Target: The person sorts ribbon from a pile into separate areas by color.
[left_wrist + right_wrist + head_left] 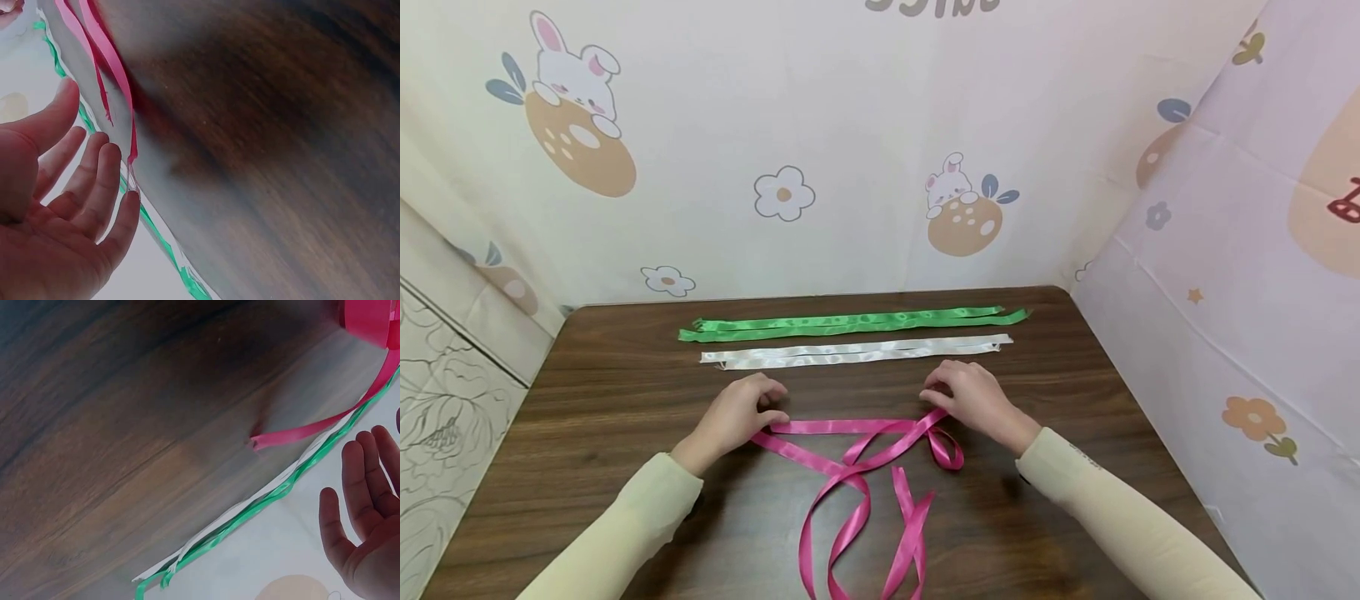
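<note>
A long pink satin ribbon (842, 426) lies on the table in two straight strips, loops and loose curls that run toward the near edge. My left hand (737, 412) is at its left end, thumb beside the ribbon. In the left wrist view the left hand's (50, 237) fingers are loosely spread, near a frayed ribbon end (132, 147). At the upper right of the ribbon, my right hand (973, 396) hovers over or touches one end. The right wrist view shows the right hand's (378, 544) fingers extended, apart from the ribbon's (300, 432) end; its thumb is mostly hidden.
Beyond the hands, two white ribbons (850, 347) lie side by side across the table. Behind them lie green ribbons (850, 319), near the far edge. The dark wooden table (587, 392) meets a printed cloth (857, 250) at the back and another at the right.
</note>
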The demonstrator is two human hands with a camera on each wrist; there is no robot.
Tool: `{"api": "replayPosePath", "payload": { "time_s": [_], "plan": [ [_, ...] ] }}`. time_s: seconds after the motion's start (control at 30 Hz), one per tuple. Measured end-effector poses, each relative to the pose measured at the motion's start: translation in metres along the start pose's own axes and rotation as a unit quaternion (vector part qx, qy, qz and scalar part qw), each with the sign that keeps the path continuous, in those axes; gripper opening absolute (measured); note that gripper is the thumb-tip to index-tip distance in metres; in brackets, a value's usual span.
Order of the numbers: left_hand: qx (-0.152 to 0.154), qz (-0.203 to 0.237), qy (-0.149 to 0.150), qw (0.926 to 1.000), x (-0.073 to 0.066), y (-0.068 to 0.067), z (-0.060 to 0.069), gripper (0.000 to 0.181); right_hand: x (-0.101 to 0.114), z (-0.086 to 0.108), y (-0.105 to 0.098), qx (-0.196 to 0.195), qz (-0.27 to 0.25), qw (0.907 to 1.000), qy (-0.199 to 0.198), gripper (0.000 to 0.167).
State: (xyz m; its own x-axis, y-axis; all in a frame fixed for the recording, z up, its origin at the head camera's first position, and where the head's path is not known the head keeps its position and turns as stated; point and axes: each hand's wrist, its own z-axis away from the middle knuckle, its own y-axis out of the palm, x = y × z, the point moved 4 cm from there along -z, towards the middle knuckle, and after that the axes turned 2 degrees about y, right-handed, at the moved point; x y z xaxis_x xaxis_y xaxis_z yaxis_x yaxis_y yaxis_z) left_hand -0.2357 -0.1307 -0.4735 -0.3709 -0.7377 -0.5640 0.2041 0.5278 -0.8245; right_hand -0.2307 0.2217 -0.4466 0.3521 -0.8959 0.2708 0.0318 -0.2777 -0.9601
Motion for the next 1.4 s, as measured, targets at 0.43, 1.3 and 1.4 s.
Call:
{"api": "replayPosePath", "payload": {
  "time_s": [0.43,1.3,1.4],
  "plan": [
    [0.031,0.000,0.016,0.9994,-0.003,0.008,0.001,0.031,0.012,-0.003,0.015,0.065,-0.006,0.9978,-0.008,0.017],
    [-0.050,-0.031,0.095,0.9937,-0.029,-0.013,-0.002,0.008,0.019,-0.004,0.029,0.123,-0.066,0.9900,-0.018,0.013],
    [-0.054,-0.024,0.091,0.9941,-0.032,-0.015,-0.002,0.009,0.020,-0.004,0.029,0.128,-0.074,0.9888,-0.021,0.010]
  ]
}}
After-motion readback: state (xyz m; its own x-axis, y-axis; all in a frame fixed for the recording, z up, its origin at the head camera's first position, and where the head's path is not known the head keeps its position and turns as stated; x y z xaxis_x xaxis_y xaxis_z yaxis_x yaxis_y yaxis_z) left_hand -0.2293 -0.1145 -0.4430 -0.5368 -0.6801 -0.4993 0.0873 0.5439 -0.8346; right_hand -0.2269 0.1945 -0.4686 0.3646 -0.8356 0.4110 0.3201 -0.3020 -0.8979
